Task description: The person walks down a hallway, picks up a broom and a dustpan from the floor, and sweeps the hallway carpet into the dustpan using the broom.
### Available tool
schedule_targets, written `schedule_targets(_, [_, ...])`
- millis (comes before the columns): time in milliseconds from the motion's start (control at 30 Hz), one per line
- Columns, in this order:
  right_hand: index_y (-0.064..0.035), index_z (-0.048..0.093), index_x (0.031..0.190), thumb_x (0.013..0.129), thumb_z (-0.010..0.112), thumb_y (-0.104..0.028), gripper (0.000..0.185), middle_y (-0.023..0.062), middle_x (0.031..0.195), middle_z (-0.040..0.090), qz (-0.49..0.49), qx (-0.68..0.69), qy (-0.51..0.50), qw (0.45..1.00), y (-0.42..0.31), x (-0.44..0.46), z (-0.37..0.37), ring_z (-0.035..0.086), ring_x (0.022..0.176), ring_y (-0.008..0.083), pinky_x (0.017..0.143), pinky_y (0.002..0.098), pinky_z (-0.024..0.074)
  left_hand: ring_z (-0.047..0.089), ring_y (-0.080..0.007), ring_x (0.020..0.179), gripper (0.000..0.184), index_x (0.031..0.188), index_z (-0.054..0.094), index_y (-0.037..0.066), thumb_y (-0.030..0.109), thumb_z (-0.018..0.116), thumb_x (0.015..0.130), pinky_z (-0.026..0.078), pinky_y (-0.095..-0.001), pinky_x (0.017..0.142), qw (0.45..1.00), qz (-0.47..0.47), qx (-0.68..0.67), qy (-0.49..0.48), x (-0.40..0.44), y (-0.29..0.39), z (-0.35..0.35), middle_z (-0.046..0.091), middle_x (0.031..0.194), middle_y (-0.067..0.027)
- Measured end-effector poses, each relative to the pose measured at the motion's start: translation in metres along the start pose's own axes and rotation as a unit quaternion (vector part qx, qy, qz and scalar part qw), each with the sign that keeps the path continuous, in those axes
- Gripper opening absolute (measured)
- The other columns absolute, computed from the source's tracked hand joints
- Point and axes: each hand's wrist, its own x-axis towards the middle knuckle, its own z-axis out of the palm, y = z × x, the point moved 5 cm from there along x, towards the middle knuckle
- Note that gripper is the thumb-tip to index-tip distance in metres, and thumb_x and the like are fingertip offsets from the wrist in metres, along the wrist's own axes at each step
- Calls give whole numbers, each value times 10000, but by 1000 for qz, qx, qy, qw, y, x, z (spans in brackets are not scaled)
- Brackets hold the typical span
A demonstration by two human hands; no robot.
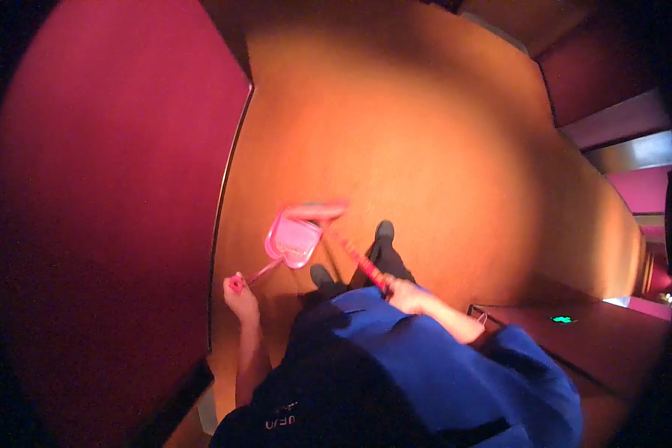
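Observation:
My left hand [239,295] is closed around the handle of a pink dustpan [295,240], whose pan rests on the floor and seems to hold some small debris. A red and pink striped broom handle [364,263] is in the grip of my right hand [403,296]. The broom head [316,210], blurred, lies across the far edge of the dustpan.
An orange-lit floor [396,134] stretches ahead. A pink-red wall [119,172] runs along the left. Dark shoes [384,230] stand just behind the broom. At the lower right, a green light [563,319] glows on a dark surface.

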Motion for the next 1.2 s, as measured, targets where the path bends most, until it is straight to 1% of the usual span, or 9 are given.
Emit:
schedule_targets(300, [-102, 411, 1044, 685, 485, 6, 382, 78, 693, 495, 25, 268, 213, 939, 106, -6, -64, 494, 563, 173, 422, 306, 409, 434, -98, 614, 185, 713, 477, 12, 160, 496, 823, 361, -228, 548, 935, -105, -335, 43, 54, -59, 18, 455, 622, -17])
schedule_targets(333, [-102, 416, 999, 685, 460, 23, 341, 65, 620, 471, 56, 264, 252, 929, 132, -10, -67, 464, 469, 157, 352, 291, 371, 447, -103, 603, 196, 721, 485, 9, 175, 488, 826, 370, -244, 540, 995, -25, -75, 60, 55, 30, 16, 474, 616, -20])
schedule_targets(633, [-93, 425, 908, 654, 438, 35, 285, 54, 601, 454, 59, 235, 303, 922, 180, 58, -136, 451, 438, 166, 353, 312, 366, 460, -107, 633, 49, 811, 502, -5, 28, 477, 785, 394, -224, 624, 989, 0, -145, 2, 96, 87, 90, 502, 715, -6])
schedule_targets(700, [-53, 468, 916, 646, 519, -84, 277, 167, 840, 540, 114, 225, 188, 949, 114, 35, -125, 554, 773, 259, 677, 382, 451, 451, -91, 658, 35, 787, 500, -3, -3, 483, 757, 392, -217, 632, 997, 13, -74, 6, 88, 101, 112, 483, 708, -3])
schedule_targets(800, [-130, 438, 1073, 704, 531, -265, 404, 99, 775, 503, -272, 269, 69, 921, 75, 103, -54, 483, 751, 248, 683, 386, 401, 435, -78, 666, 24, 757, 490, -7, -15, 491, 734, 386, -211, 625, 997, 9, -82, 14, 97, 90, 138, 474, 703, -4])
schedule_targets(867, [-123, 442, 1076, 709, 532, -277, 409, 108, 819, 514, -295, 117, 59, 946, 74, 122, -61, 480, 824, 261, 735, 387, 390, 430, -82, 666, 46, 736, 482, 1, -36, 504, 718, 389, -217, 608, 993, 13, -113, 22, 103, 80, 155, 470, 696, 1])
schedule_targets(933, [-121, 430, 1081, 703, 559, -204, 408, 112, 844, 523, -194, 161, 57, 966, 45, 79, -106, 494, 822, 265, 735, 402, 396, 425, -82, 665, 57, 727, 481, 7, -48, 494, 730, 390, -215, 602, 943, -15, -331, 8, 110, 71, 161, 458, 693, 1])
schedule_targets(1033, [-82, 478, 877, 679, 477, 5, 216, 66, 719, 502, -38, 149, 159, 975, 85, 87, -147, 456, 465, 155, 379, 267, 386, 456, -78, 663, 47, 748, 478, 3, 6, 505, 786, 404, -207, 611, 983, -41, -170, 48, 104, 61, 132, 476, 711, -12])
schedule_targets(1200, [-24, 399, 908, 655, 498, 27, 276, 87, 608, 471, 57, 182, 238, 952, 159, 126, -240, 450, 401, 170, 336, 299, 392, 478, -92, 646, 46, 798, 494, -7, 38, 494, 806, 407, -217, 604, 995, -42, -60, 70, 101, 55, 120, 516, 715, -28])
